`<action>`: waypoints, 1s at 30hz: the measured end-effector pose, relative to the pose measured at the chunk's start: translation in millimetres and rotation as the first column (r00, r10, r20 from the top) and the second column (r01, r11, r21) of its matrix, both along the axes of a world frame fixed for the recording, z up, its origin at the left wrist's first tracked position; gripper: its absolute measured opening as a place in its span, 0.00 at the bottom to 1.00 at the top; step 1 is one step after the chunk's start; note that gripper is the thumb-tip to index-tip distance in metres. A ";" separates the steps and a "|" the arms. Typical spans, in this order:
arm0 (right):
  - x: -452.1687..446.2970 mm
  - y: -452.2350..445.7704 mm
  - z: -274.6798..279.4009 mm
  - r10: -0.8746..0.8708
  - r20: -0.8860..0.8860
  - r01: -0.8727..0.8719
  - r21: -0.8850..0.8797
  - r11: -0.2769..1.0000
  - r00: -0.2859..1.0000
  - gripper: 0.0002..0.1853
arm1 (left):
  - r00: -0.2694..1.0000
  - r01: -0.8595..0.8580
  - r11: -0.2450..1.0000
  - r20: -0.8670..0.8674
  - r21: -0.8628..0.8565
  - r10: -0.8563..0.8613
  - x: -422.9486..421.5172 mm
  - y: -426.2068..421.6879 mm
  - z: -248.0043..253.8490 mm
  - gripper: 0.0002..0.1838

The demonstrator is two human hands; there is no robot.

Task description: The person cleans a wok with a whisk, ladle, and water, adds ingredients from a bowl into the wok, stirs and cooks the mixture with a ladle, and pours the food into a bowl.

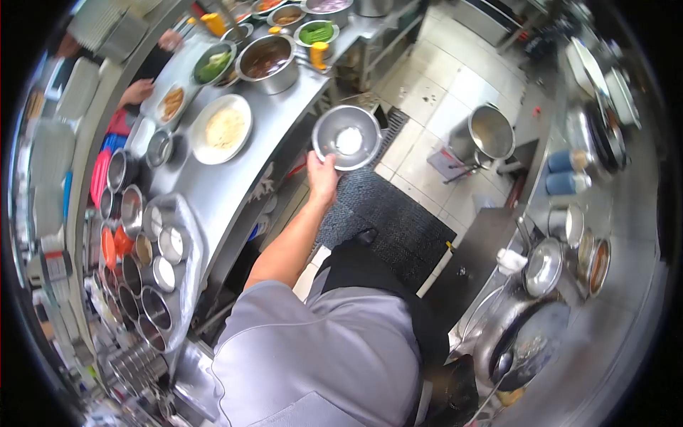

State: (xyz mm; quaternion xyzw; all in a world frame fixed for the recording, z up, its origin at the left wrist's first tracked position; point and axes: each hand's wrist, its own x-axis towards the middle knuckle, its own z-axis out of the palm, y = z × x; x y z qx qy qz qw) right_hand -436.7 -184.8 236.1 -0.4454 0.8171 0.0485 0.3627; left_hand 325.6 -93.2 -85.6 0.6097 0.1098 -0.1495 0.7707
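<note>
Far left: a co-worker's hand, at the far side of the table. Nearer, a cluster of metal containers, with clear plastic sheeting along the side towards the aisle.

Left of centre: one oval white dish holding pale, crumbly food; beyond it, one deep pot of dark contents, near the table's edge.

Centre: one metal bowl, held out past the table edge, above floor and mat. A pale patch shows at its bottom; whether contents or glare, cannot tell. Left hand: fingers gripping the bowl's near rim, thumb uppermost, the others largely hidden. Right hand: out of view.

Step in hand, as judged: supporting the bowl one-handed at arm's length. The next move seems to call for a firm pinch and a level rim, since the far side looks unsupported.

Below: one black mat on the tiled floor; the aisle over it gives the most room. Table edge runs alongside the forearm, the tighter side.

Right of centre: one tall pot standing low, narrowing the aisle ahead.

Far right: one wok, well apart from the bowl.
</note>
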 end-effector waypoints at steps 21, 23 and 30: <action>-137.0 -221.0 -253.7 0.048 -0.423 -0.330 -0.627 0.706 0.905 0.22 | 0.445 -0.891 0.454 -0.171 0.016 0.879 67.8 327.2 -27.4 0.34; -122.6 -208.3 -263.8 -0.051 0.635 0.498 -0.552 0.669 0.771 0.22 | 0.679 -0.714 0.679 -0.069 0.173 0.731 48.7 321.3 -45.7 0.32; -85.7 -91.5 -230.7 -0.096 -0.190 -0.040 -0.607 0.793 0.977 0.30 | 0.888 0.281 0.901 0.266 0.330 -0.374 -68.0 30.2 -46.8 0.13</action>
